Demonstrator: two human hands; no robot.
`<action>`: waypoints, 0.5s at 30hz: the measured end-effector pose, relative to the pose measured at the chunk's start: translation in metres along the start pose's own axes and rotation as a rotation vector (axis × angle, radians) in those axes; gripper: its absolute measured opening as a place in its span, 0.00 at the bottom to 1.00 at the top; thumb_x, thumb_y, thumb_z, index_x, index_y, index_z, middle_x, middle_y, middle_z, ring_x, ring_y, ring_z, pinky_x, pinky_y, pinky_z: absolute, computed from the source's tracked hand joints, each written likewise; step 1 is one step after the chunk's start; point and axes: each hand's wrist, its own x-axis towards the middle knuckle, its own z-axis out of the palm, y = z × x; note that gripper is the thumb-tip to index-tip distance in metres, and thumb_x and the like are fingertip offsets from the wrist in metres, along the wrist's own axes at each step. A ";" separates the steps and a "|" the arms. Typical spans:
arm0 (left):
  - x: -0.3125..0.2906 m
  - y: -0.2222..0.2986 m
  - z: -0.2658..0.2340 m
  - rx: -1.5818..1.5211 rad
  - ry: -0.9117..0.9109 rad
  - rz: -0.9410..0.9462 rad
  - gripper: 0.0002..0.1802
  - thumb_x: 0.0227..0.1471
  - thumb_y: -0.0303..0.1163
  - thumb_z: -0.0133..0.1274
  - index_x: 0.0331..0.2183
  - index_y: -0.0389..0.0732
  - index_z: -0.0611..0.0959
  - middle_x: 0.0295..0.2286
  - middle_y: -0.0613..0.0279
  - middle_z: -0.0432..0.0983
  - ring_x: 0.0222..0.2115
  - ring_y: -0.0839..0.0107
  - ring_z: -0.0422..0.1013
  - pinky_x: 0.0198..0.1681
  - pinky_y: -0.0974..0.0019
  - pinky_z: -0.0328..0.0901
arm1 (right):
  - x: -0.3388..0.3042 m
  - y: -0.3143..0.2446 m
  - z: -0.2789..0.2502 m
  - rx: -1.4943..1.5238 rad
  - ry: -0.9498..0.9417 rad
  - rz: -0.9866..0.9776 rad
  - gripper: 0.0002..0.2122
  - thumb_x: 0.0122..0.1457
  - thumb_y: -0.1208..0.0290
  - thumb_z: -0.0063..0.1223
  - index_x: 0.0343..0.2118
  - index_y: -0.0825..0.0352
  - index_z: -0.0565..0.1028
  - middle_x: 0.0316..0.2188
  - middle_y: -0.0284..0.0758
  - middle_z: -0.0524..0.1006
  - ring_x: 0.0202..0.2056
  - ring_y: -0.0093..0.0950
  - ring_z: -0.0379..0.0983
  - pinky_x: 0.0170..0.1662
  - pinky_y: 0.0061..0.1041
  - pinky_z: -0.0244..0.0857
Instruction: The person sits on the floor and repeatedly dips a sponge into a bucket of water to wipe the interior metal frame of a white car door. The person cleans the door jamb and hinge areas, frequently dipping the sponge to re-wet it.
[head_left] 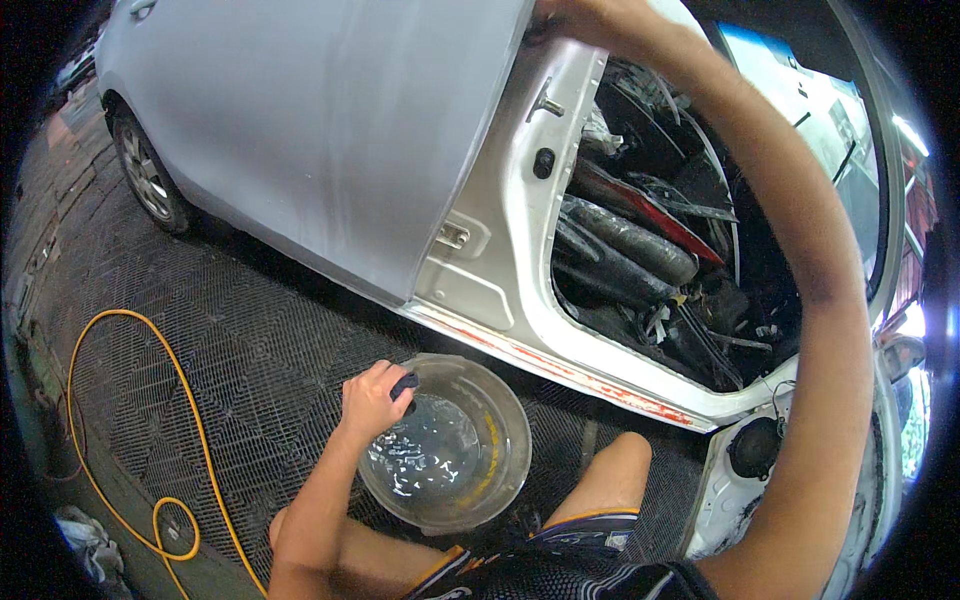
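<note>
My left hand (371, 399) is closed round a small dark pad (404, 385), whether cloth or sponge I cannot make out. Hand and pad are over the left rim of a round grey basin (513, 420). Rippled, cloudy water (425, 445) lies in the basin. My right arm reaches up and over to the car, and my right hand (580, 18) is at the edge of the matt grey rear door (330, 130), beside the white door pillar (520, 190). The top of the picture cuts that hand off and its fingers are mostly hidden.
Through the front doorway, black parts and a red-edged piece (650, 215) lie piled inside the car. The scuffed sill (560, 365) runs behind the basin. An orange hose (190, 400) loops over the ribbed floor mat (255, 320). An open front door (735, 480) stands right.
</note>
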 end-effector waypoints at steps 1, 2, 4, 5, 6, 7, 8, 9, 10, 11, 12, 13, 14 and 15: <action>0.000 0.003 0.001 -0.010 0.001 0.006 0.12 0.44 0.34 0.65 0.34 0.44 0.84 0.30 0.60 0.77 0.28 0.56 0.78 0.29 0.54 0.73 | -0.004 0.020 -0.015 -0.060 0.001 0.016 0.05 0.44 0.71 0.68 0.27 0.56 0.85 0.32 0.27 0.84 0.44 0.29 0.78 0.56 0.39 0.61; 0.002 0.012 0.012 -0.057 -0.006 0.029 0.12 0.44 0.34 0.65 0.34 0.44 0.84 0.30 0.60 0.77 0.28 0.56 0.78 0.29 0.54 0.73 | -0.014 0.038 -0.044 0.051 -0.136 0.113 0.05 0.48 0.65 0.70 0.26 0.57 0.84 0.32 0.25 0.84 0.43 0.28 0.76 0.55 0.37 0.60; 0.003 0.011 0.012 -0.060 -0.010 0.015 0.12 0.44 0.34 0.65 0.34 0.44 0.84 0.30 0.60 0.77 0.28 0.56 0.79 0.29 0.54 0.73 | -0.005 0.030 -0.071 -0.107 -0.188 0.231 0.08 0.49 0.60 0.72 0.25 0.56 0.84 0.32 0.23 0.83 0.42 0.27 0.75 0.55 0.34 0.59; 0.004 0.010 0.010 -0.057 -0.017 0.012 0.12 0.44 0.34 0.65 0.34 0.44 0.84 0.30 0.60 0.77 0.28 0.56 0.79 0.29 0.54 0.73 | -0.005 0.025 -0.068 -0.005 -0.112 0.208 0.09 0.47 0.60 0.73 0.24 0.57 0.83 0.32 0.23 0.82 0.42 0.26 0.75 0.56 0.33 0.59; 0.003 0.007 0.005 -0.041 -0.006 0.008 0.12 0.44 0.34 0.65 0.34 0.44 0.84 0.29 0.60 0.77 0.28 0.56 0.79 0.29 0.54 0.73 | -0.006 0.025 -0.048 -0.070 -0.008 0.056 0.09 0.47 0.61 0.73 0.23 0.57 0.82 0.30 0.23 0.82 0.40 0.26 0.75 0.55 0.34 0.60; 0.003 0.004 0.001 -0.026 0.005 0.003 0.12 0.44 0.34 0.65 0.34 0.43 0.84 0.29 0.60 0.77 0.28 0.56 0.79 0.29 0.54 0.73 | -0.010 0.022 -0.028 -0.034 -0.015 0.034 0.09 0.48 0.61 0.73 0.23 0.58 0.82 0.30 0.25 0.82 0.40 0.27 0.76 0.54 0.35 0.61; 0.002 0.004 0.001 -0.030 0.012 0.007 0.12 0.44 0.35 0.65 0.33 0.43 0.84 0.29 0.60 0.77 0.28 0.56 0.79 0.29 0.54 0.73 | -0.013 0.017 -0.019 -0.004 -0.043 0.010 0.10 0.48 0.60 0.73 0.23 0.58 0.82 0.30 0.26 0.82 0.40 0.28 0.76 0.53 0.36 0.62; 0.001 0.005 0.003 -0.032 0.004 0.005 0.12 0.44 0.35 0.65 0.33 0.43 0.84 0.29 0.60 0.77 0.28 0.56 0.79 0.30 0.54 0.73 | -0.011 0.025 -0.013 0.098 -0.087 0.062 0.10 0.47 0.62 0.73 0.22 0.59 0.81 0.30 0.29 0.82 0.39 0.30 0.76 0.52 0.37 0.64; 0.000 0.001 -0.003 -0.014 0.004 -0.002 0.12 0.44 0.35 0.65 0.33 0.43 0.84 0.29 0.60 0.77 0.28 0.56 0.79 0.30 0.54 0.73 | -0.001 0.028 -0.022 0.076 -0.086 0.097 0.10 0.47 0.63 0.73 0.21 0.59 0.81 0.30 0.29 0.82 0.39 0.31 0.76 0.52 0.38 0.64; 0.000 0.004 0.002 -0.031 -0.013 0.004 0.12 0.44 0.34 0.65 0.33 0.43 0.84 0.29 0.60 0.77 0.28 0.56 0.79 0.30 0.54 0.73 | 0.000 0.031 -0.043 0.055 -0.125 0.139 0.09 0.46 0.64 0.73 0.21 0.59 0.80 0.30 0.30 0.82 0.39 0.31 0.76 0.51 0.38 0.65; 0.001 0.006 0.006 -0.038 -0.019 0.022 0.13 0.43 0.35 0.65 0.33 0.43 0.84 0.29 0.60 0.77 0.28 0.57 0.79 0.30 0.54 0.73 | 0.002 0.033 -0.060 0.034 -0.163 0.180 0.09 0.46 0.64 0.72 0.20 0.59 0.80 0.30 0.30 0.82 0.39 0.32 0.76 0.51 0.38 0.65; 0.003 0.009 0.008 -0.039 -0.018 0.033 0.13 0.43 0.35 0.66 0.33 0.43 0.84 0.30 0.60 0.77 0.28 0.57 0.79 0.30 0.55 0.73 | -0.002 0.041 -0.065 -0.042 -0.239 0.260 0.08 0.48 0.65 0.71 0.20 0.58 0.80 0.30 0.30 0.82 0.39 0.32 0.77 0.51 0.38 0.65; 0.004 0.011 0.010 -0.040 -0.018 0.044 0.13 0.43 0.35 0.66 0.33 0.43 0.84 0.30 0.60 0.77 0.28 0.57 0.79 0.30 0.55 0.73 | -0.008 0.043 -0.057 -0.025 -0.195 0.184 0.08 0.48 0.64 0.71 0.20 0.58 0.80 0.30 0.30 0.82 0.39 0.32 0.77 0.52 0.39 0.64; 0.005 0.013 0.014 -0.051 -0.022 0.049 0.13 0.43 0.35 0.66 0.33 0.43 0.84 0.30 0.60 0.77 0.28 0.57 0.79 0.30 0.55 0.73 | -0.019 0.040 -0.040 -0.007 -0.154 0.110 0.08 0.48 0.64 0.71 0.20 0.58 0.81 0.30 0.30 0.82 0.39 0.31 0.77 0.53 0.40 0.64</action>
